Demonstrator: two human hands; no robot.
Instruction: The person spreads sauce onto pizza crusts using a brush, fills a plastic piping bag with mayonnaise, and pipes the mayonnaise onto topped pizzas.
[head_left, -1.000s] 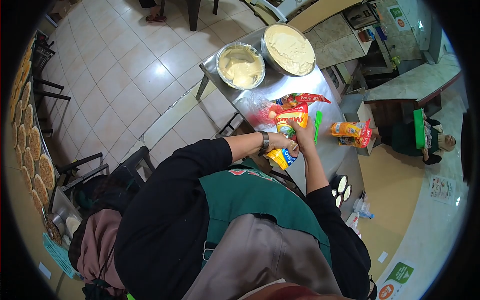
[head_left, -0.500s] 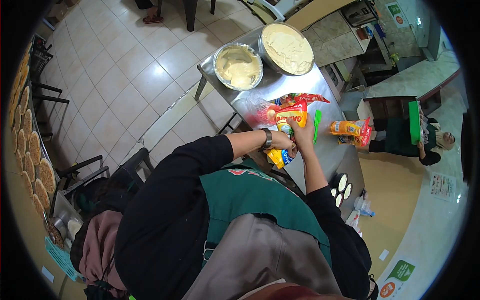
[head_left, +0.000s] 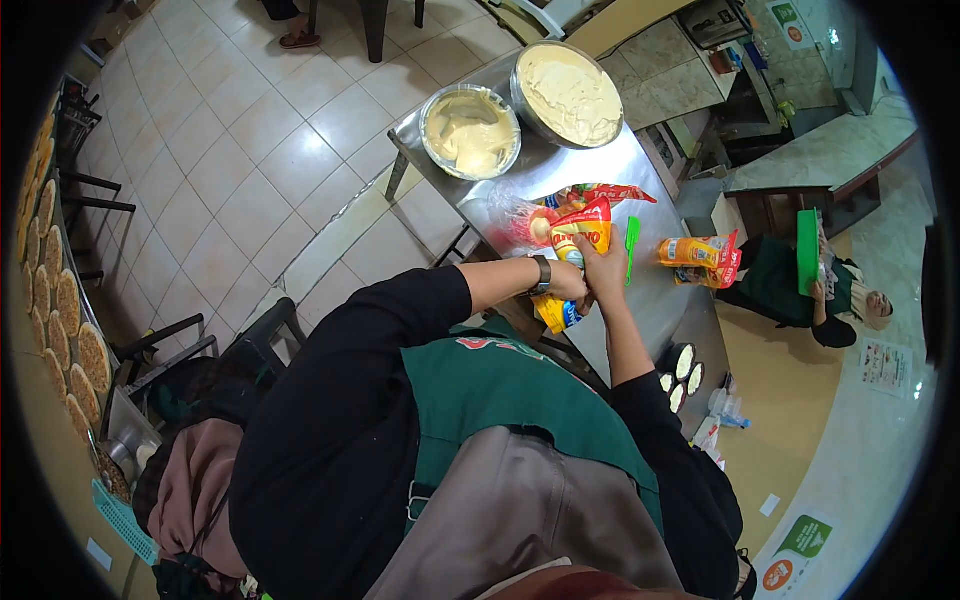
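Note:
My left hand (head_left: 568, 281), with a dark watch at its wrist, is closed on the middle of a red and yellow pouch (head_left: 585, 234). My right hand (head_left: 606, 268) grips the same pouch from the other side, thumb along its front. A yellow and blue end (head_left: 553, 313) shows below my fists. Just right of my right hand lies a bright green flat utensil (head_left: 632, 248) on the metal table (head_left: 655, 300). Behind the pouch are a clear plastic bag (head_left: 510, 212) with something red in it and a red packet (head_left: 618, 193).
Two bowls of pale creamy mixture, a smaller one (head_left: 470, 135) and a larger one (head_left: 570, 95), stand at the table's far end. Orange packets (head_left: 695, 252) and dark cups with white filling (head_left: 684, 362) are to the right. A person carries a green tray (head_left: 807, 252).
The person with the green tray has moved left in view. My hands stay on the pouch, with only a slight shift in the left hand's grip.

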